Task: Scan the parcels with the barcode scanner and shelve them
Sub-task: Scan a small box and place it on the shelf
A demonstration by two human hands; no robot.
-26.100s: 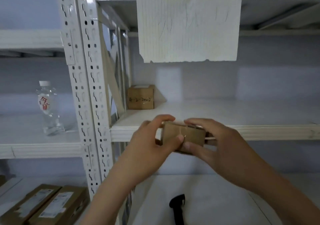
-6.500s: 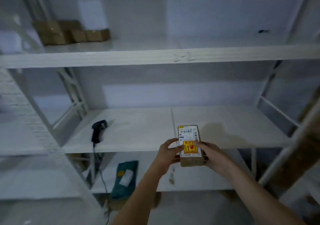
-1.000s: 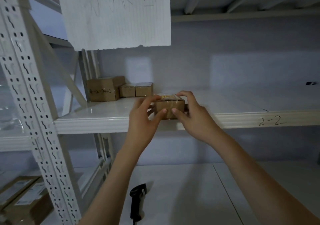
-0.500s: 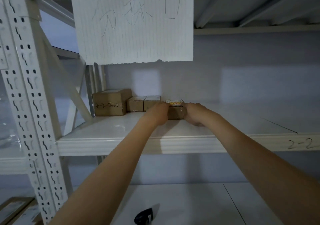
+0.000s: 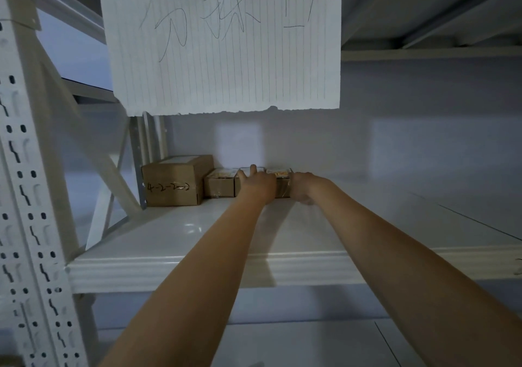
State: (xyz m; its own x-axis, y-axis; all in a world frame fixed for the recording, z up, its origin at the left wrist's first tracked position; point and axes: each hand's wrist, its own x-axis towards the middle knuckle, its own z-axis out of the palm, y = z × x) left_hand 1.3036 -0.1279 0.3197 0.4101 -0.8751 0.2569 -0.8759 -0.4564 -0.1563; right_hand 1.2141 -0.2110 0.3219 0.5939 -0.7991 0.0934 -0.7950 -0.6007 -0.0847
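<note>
Left hand (image 5: 257,183): gripped the small brown cardboard parcel (image 5: 282,186), fingers over its top.
Right hand (image 5: 302,187): held its right side; grip unclear.
Parcel: rested on the white metal shelf (image 5: 180,242).

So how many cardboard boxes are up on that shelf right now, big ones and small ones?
Large cardboard box, with writing on its front: 1
Small cardboard boxes: 3, namely one free-standing, one behind the left hand, and the parcel between both hands, the right hand at its side
Total: 4
</note>
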